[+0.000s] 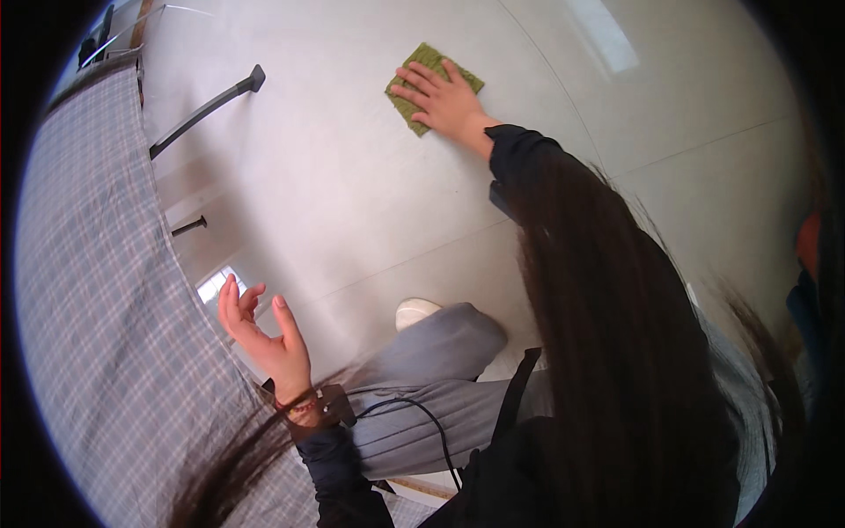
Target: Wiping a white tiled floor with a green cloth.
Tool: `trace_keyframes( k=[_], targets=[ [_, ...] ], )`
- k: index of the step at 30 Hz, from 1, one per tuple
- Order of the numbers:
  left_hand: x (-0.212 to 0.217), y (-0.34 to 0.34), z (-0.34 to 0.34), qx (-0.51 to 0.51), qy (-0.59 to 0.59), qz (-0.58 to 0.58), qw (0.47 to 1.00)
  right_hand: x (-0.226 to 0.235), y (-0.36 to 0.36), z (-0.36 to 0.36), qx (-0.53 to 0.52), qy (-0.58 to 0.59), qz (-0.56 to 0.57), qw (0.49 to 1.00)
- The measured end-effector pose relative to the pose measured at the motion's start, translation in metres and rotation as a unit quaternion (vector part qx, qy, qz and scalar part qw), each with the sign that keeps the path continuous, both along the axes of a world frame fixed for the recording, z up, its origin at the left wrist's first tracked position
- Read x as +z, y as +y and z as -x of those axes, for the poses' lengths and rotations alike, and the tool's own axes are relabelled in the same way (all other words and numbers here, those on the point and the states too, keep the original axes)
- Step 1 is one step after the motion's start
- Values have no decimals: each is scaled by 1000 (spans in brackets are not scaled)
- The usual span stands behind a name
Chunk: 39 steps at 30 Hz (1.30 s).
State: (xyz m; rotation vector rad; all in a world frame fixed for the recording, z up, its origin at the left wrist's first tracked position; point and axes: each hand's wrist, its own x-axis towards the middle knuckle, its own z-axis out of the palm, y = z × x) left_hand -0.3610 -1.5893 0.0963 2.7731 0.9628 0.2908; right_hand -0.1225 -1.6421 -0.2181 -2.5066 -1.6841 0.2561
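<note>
On the pale glossy floor, my right hand (449,104) lies flat over a green cleaning cloth (429,58), its fingers spread across it. The cloth looks square and textured, and its edges show around my fingers. My left hand (268,334) is raised in the air beside the edge of a checked sheet (106,264). Its fingers are loosely curled and apart, with nothing between them. A red beaded bracelet and a dark strap are around that wrist.
Dark metal legs (207,107) stick out from under the sheet-covered furniture at the left. My bent grey-trousered knee (449,343) and a white shoe (414,312) are in the lower middle. A black cable (431,418) crosses my leg. Long dark hair hangs over my right arm.
</note>
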Motion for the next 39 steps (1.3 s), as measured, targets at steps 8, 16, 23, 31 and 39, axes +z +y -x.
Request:
trace_keyframes(
  k=[8,16,23,31,39],
  targets=[
    [-9,-6,23,16,-27,-9,999,8,-39,-9,-219,-13,-25,975],
    [-10,-8,43,112,-46,96,988,7,-53,40,-205,37,-16,978],
    [-15,-12,37,107,-62,117,985,17,-63,111,-42,94,-66,992],
    [-27,-13,28,69,103,148,981,-9,-120,196,327,133,-86,931],
    [-54,-24,35,40,282,296,912,-15,-148,119,507,266,-108,813]
  ],
)
